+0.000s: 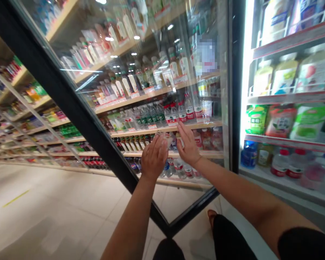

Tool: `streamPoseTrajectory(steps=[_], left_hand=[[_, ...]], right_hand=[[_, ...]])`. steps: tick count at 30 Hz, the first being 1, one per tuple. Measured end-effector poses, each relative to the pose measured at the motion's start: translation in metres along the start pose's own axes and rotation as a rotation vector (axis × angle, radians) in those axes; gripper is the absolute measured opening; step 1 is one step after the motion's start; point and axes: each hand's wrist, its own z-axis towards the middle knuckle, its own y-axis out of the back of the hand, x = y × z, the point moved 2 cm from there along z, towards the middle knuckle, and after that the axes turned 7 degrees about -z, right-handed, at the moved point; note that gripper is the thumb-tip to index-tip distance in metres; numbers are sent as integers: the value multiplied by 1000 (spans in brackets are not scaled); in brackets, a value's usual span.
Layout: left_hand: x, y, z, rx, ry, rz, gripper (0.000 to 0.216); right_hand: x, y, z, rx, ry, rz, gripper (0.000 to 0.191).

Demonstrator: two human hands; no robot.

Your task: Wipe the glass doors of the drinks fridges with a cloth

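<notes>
A glass cooler door [166,228] with a black frame stands swung open in front of me, tilted in view. My left hand [154,157] is at the glass, its back toward me and its fingers bent and close together. A small pale, crumpled-looking patch shows by its fingertips; whether it is a thing in the hand or a reflection is unclear. To its right, my right hand [189,145] is open, fingers stretched upward and thumb apart, against or very near the pane. Nothing shows in it.
On the right, the lit cooler [284,139] holds several rows of drink bottles [285,160]. Through the glass, wooden shelves [141,95] carry many bottles. More shelving runs off to the left above the tiled floor [70,206]. My legs and one shoe [211,215] are close below the door.
</notes>
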Motion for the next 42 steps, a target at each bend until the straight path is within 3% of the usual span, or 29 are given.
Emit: streamPoseTrajectory(steps=[4,7,11,14,17,20,25,30,33,37,39,42], left_hand=[[5,-3,-4,-119,-5,-52,82],[10,-1,-8,-147,-12,-148,87],[9,9,-13,-23,-85,-276,95],[5,14,-14,13,-69,-246,93],[0,10,-10,56,-1,-129,84],[-3,-1,-5,176,72,45,75],[-4,-11,-4,255,124,105,74],[-2,-11,-6,244,153,43,76],[-2,-10,-5,235,163,29,76],[-2,-10,-5,224,164,23,77],[-2,-11,-5,225,175,-1,77],[-1,-12,-6,232,191,-22,77]], right_hand=[[39,-11,-1,85,117,166,58],[48,-27,-4,173,132,154,54],[39,-34,-14,221,124,93,59],[17,-26,-30,171,119,42,58],[-17,-13,-43,65,2,-30,63],[-39,-9,-33,3,-143,-61,67],[-18,-23,11,62,-241,-100,66],[5,-30,2,114,-12,-228,65],[-10,-23,9,111,83,-263,64],[-48,-12,32,43,-41,-276,69],[-67,-10,20,8,-98,-265,72],[-97,-8,-29,-54,-212,-252,75]])
